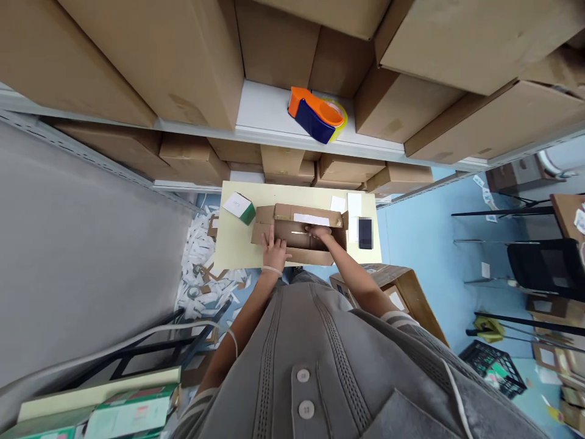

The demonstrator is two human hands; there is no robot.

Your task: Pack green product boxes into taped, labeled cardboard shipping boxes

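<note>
An open cardboard box lies on the small pale table, its flaps folded outward and a white label on its far side. My left hand rests with spread fingers on the near left edge and flap of the box. Inside the box, toward its right end, is my right hand. Its fingers point left, low in the box, and are too small to show whether they grip anything. To the left on the table is a white and green small box. A dark phone lies to the right.
An orange and blue tape dispenser sits on the shelf above the table, among large cartons. White paper scraps cover the floor at left. A big open carton stands by my right arm. A black crate is farther right.
</note>
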